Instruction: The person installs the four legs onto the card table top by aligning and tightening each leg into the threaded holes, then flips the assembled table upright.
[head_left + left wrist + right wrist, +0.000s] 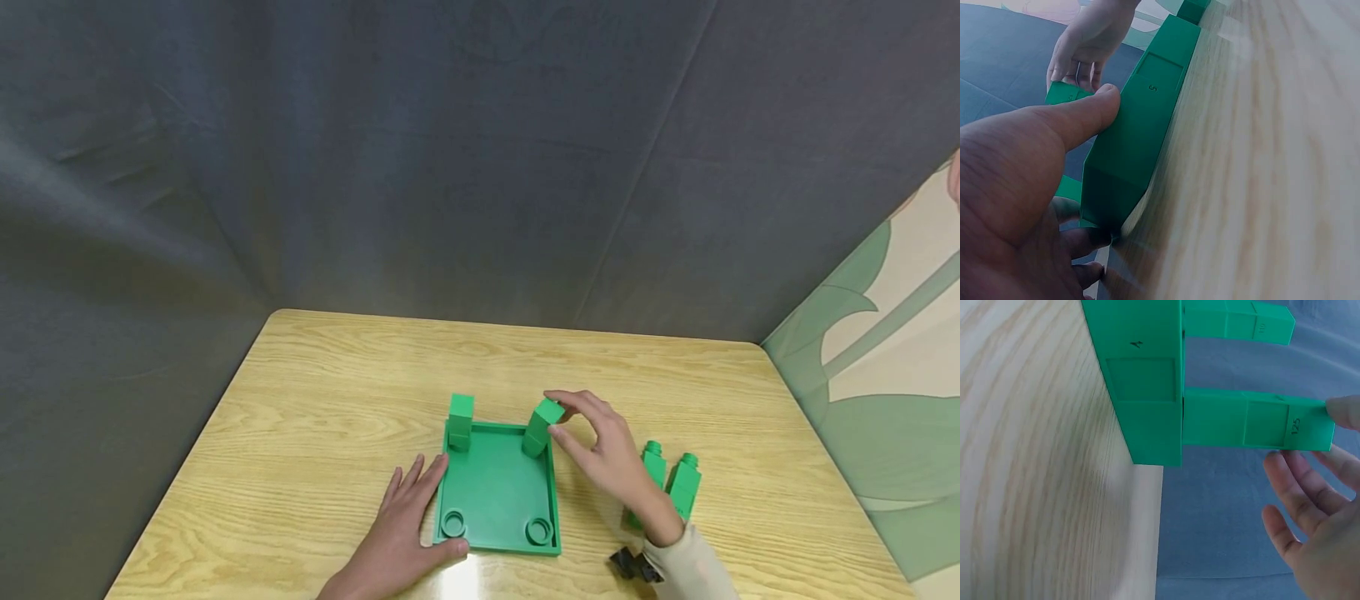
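Observation:
A shallow square green tray (498, 487) lies on the table, with round sockets in its two near corners. A green post (461, 421) stands upright in its far left corner. My right hand (611, 450) pinches the top of a second green post (542, 429) at the far right corner, between thumb and fingers. That post (1260, 419) is marked 125 in the right wrist view, and its lower end meets the tray there. My left hand (401, 533) rests around the near left corner of the tray, fingers spread along the left wall and thumb touching the front wall.
Two more green posts with round pegs, one nearer (652, 467) and one farther right (684, 483), lie right of the tray, partly behind my right wrist. Small black pieces (633, 565) lie by the sleeve. A dark curtain (480, 167) hangs behind the wooden table (300, 400).

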The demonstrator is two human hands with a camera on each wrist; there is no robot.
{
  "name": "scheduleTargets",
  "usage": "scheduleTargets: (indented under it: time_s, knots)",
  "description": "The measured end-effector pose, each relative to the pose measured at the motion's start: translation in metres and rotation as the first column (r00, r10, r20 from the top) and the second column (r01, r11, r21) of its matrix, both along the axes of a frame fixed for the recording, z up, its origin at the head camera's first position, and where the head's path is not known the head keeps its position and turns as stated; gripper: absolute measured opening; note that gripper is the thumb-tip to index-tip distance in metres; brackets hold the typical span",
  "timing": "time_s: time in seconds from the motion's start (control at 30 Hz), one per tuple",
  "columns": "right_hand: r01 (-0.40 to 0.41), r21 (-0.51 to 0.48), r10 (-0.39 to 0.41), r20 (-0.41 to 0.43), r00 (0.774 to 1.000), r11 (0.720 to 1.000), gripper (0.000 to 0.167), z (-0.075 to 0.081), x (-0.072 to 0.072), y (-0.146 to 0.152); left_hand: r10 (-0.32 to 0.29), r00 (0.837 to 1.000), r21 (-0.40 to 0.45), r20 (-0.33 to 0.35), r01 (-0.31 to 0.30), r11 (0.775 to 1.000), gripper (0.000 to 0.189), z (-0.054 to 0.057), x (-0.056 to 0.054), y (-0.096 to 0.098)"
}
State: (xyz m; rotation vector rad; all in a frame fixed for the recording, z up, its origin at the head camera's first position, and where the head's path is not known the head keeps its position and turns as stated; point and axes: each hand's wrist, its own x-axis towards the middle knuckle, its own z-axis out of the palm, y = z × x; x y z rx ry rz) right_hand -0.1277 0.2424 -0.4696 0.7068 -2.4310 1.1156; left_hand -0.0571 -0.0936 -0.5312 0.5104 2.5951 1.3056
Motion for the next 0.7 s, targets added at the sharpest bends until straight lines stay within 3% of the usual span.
scheduleTargets:
  time_s: [0.33, 0.53, 0.7]
  knots:
    - [0.123, -0.033, -0.125, -0.039, 0.991, 0.992, 0.041, -0.003, 0.001, -0.010, 0.000, 1.000, 0.001, -0.005, 0.000, 1.000, 0.113, 0.000, 0.000, 0.000]
    - [0.204, -0.055, -0.207, -0.047, 0.977, 0.977, 0.043, -0.007, 0.003, -0.015, -0.001, 1.000, -0.006, -0.006, 0.001, 1.000, 0.113, 0.002, 0.000, 0.000]
    - [0.216, -0.045, -0.217, -0.026, 0.976, 0.975, 0.046, -0.006, 0.004, -0.017, -0.008, 1.000, -0.011, 0.008, 0.008, 1.000, 0.114, 0.002, 0.000, 0.000]
